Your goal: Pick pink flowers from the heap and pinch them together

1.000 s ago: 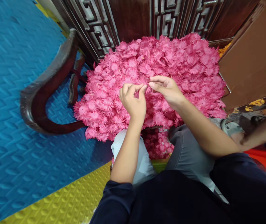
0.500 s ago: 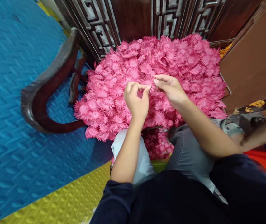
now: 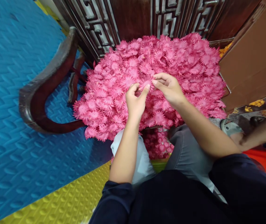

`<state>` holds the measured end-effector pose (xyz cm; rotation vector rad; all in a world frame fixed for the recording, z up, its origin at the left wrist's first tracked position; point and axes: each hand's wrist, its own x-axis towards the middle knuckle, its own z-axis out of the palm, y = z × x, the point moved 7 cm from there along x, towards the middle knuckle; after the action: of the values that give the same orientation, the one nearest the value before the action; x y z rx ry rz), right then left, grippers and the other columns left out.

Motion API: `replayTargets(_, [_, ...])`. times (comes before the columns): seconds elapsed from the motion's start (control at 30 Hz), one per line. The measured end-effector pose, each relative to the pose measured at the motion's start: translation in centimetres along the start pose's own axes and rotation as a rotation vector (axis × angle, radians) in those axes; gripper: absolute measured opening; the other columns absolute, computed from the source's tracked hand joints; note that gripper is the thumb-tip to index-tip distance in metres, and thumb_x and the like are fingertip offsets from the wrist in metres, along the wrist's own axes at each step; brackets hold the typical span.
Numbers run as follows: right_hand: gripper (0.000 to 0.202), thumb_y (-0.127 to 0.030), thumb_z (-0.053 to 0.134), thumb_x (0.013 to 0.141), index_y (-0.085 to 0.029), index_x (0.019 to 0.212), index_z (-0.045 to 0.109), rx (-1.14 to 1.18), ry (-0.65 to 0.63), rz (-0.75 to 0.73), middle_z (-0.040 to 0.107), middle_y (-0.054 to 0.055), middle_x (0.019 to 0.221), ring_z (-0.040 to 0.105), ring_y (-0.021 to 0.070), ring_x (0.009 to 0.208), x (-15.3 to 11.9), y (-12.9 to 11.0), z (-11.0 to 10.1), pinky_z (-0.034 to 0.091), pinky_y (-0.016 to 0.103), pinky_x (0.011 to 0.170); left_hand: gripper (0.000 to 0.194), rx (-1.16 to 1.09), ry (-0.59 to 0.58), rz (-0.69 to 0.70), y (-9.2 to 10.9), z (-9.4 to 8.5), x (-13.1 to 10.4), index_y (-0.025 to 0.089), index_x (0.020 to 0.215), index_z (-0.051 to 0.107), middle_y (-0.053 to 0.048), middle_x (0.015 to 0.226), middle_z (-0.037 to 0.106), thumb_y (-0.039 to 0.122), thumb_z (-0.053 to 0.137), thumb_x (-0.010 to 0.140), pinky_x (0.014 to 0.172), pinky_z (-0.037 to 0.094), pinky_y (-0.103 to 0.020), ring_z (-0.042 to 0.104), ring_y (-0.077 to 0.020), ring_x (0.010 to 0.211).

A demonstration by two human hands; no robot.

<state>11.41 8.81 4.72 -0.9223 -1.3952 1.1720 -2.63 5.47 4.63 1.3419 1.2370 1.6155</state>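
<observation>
A pink artificial flower head (image 3: pixel 145 82) with thin pointed petals is held between my two hands, just above a large heap of similar pink flower heads (image 3: pixel 109 101). My left hand (image 3: pixel 135 102) is closed on its near-left side, the thumb lying over the petals and the other fingers curled behind. On the right side, my right hand (image 3: pixel 170 89) pinches the petals between thumb and forefinger. Against the pink pile behind, the far edge of the held flower is hard to make out.
Behind the heap stand dark carved wooden panels (image 3: pixel 133 18). A curved wooden armrest (image 3: pixel 33 102) is at left, over blue textured matting (image 3: pixel 4 130). A brown board (image 3: pixel 252 59) leans at right. Another person's limb (image 3: pixel 263 132) reaches in at the right edge. More pink flowers (image 3: pixel 158 144) lie below, between my knees.
My left forefinger has drawn back and curled, while the left thumb now rests over the flower. More of its petals show between the hands. My right hand has barely moved.
</observation>
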Motion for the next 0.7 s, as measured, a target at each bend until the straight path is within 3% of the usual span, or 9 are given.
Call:
replayTargets(0.17, [0.033, -0.05, 0.075, 0.072, -0.022, 0.085, 0.065, -0.027, 0.057, 0.034, 0.062, 0.0, 0.088, 0.06, 0.0127, 0.091, -0.6, -0.7, 0.0, 0.05, 0.028, 0.085, 0.037, 0.132, 0.034, -0.004, 0.4, -0.3, -0.1, 0.02, 0.06, 0.041, 0.004, 0.062, 0.039, 0.029, 0.07, 0.081, 0.063, 0.037, -0.024, 0.04, -0.0096, 0.06])
replayTargets(0.33, [0.031, -0.048, 0.075, 0.072, -0.021, 0.084, 0.066, 0.008, 0.055, 0.043, 0.064, 0.001, 0.087, 0.061, 0.0135, 0.089, -0.8, -1.0, 0.2, 0.05, 0.029, 0.085, 0.04, 0.195, 0.044, 0.045, 0.7, -0.1, -0.3, 0.021, 0.061, 0.037, 0.004, 0.062, 0.038, 0.032, 0.069, 0.082, 0.064, 0.037, -0.025, 0.04, -0.0105, 0.061])
replayTargets(0.5, [0.038, -0.049, 0.081, 0.063, -0.02, 0.083, 0.066, 0.07, 0.056, 0.08, 0.066, 0.0, 0.085, 0.062, 0.0133, 0.084, -0.8, -0.9, 0.3, 0.051, 0.03, 0.085, 0.043, 0.2, 0.058, 0.079, 0.9, -0.1, -0.4, 0.022, 0.063, 0.032, 0.005, 0.064, 0.038, 0.032, 0.067, 0.084, 0.067, 0.038, -0.025, 0.042, -0.0106, 0.063])
replayTargets(0.7, [0.044, -0.052, 0.084, 0.057, -0.019, 0.078, 0.065, 0.212, -0.077, 0.264, 0.064, -0.001, 0.076, 0.058, 0.0105, 0.072, -1.1, 0.2, 1.0, 0.05, 0.025, 0.071, 0.045, 0.165, 0.095, 0.078, 1.1, -0.2, -0.5, 0.021, 0.062, 0.032, 0.006, 0.061, 0.034, 0.033, 0.071, 0.081, 0.062, 0.035, -0.024, 0.037, -0.0094, 0.059])
